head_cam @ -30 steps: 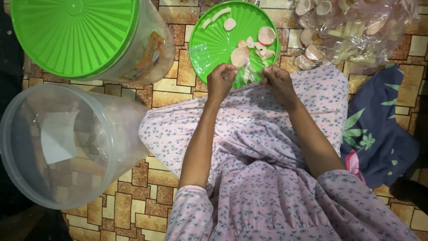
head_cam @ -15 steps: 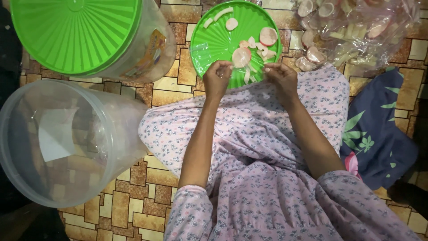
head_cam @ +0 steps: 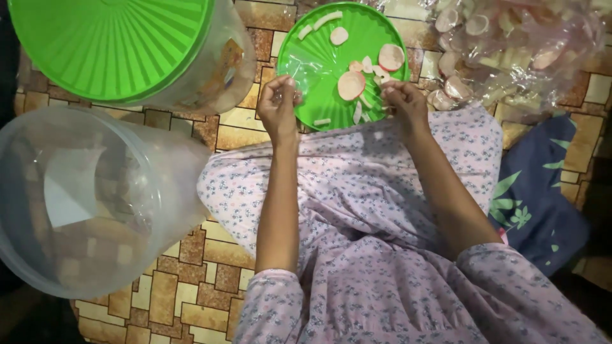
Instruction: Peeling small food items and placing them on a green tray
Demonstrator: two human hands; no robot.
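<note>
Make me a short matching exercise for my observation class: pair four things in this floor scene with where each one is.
Things:
1. green lid
2. empty clear tub
3. bag of crackers
4. blue cloth

Places:
A. on its side, far left
B. right, beside the knee
C. top right
D. under both hands, holding cracker pieces

Pairs: 1-D, 2-A, 3-C, 4-B
</note>
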